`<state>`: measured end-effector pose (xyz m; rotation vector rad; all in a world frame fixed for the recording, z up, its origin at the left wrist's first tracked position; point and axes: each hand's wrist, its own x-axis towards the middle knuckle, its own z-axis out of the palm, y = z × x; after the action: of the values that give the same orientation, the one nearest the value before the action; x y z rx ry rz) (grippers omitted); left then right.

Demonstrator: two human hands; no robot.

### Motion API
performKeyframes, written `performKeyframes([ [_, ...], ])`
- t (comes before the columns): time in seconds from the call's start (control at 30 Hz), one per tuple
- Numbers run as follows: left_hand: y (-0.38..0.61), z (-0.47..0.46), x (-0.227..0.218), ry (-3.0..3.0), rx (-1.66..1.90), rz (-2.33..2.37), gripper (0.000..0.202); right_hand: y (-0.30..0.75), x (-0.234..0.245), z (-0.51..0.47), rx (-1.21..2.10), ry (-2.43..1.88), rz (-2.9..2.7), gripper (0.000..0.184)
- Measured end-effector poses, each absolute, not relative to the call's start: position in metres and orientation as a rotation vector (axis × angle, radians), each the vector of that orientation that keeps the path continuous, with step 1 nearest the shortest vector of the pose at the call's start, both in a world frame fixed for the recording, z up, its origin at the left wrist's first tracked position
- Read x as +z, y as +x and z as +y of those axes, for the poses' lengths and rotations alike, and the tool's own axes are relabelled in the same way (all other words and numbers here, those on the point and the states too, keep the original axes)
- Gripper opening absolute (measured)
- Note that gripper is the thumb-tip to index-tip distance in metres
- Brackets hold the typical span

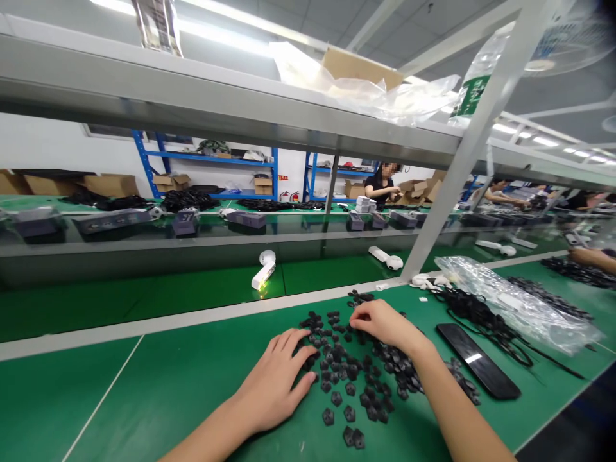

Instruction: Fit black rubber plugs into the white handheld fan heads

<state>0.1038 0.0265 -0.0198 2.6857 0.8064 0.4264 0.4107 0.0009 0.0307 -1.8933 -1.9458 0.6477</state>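
Observation:
A loose spread of small black plastic parts [344, 372] lies on the green work surface [115, 401] in front of me. My left hand [274, 378] rests palm down at the pile's left edge, its fingers spread and touching several parts. My right hand [385, 324] sits at the pile's upper edge, fingers curled down onto the parts. Whether it pinches a piece is hidden. To its right lie a glossy black rectangular slab [476, 359] and a tangle of black cords [476, 314].
A clear plastic bag [510, 301] lies beyond the cords. Past a white rail, a green conveyor belt carries white handheld devices [264, 269]. A grey overhead shelf [192, 90] on white posts spans the bench. A co-worker [382, 183] works farther back, and another person's forearm [591, 258] reaches in at right.

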Motion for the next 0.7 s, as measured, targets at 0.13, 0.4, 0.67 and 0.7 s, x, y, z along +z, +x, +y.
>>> performKeyframes([
  [0.13, 0.103, 0.026, -0.019, 2.684, 0.430, 0.805, 0.034, 0.412, 0.033, -0.002, 0.721, -1.897, -1.982, 0.026],
  [0.4, 0.102, 0.025, -0.021, 2.681, 0.442, 0.800, 0.034, 0.446, 0.023, -0.005, 0.732, -2.142, -1.881, 0.012],
  [0.67, 0.103, 0.026, -0.020, 2.670, 0.428, 0.817, 0.035, 0.444, 0.023, -0.005, 0.780, -2.127, -1.894, 0.005],
  [0.7, 0.103, 0.026, -0.020, 2.670, 0.426, 0.818, 0.035, 0.444, 0.025, -0.007, 0.779, -2.110, -1.898, 0.006],
])
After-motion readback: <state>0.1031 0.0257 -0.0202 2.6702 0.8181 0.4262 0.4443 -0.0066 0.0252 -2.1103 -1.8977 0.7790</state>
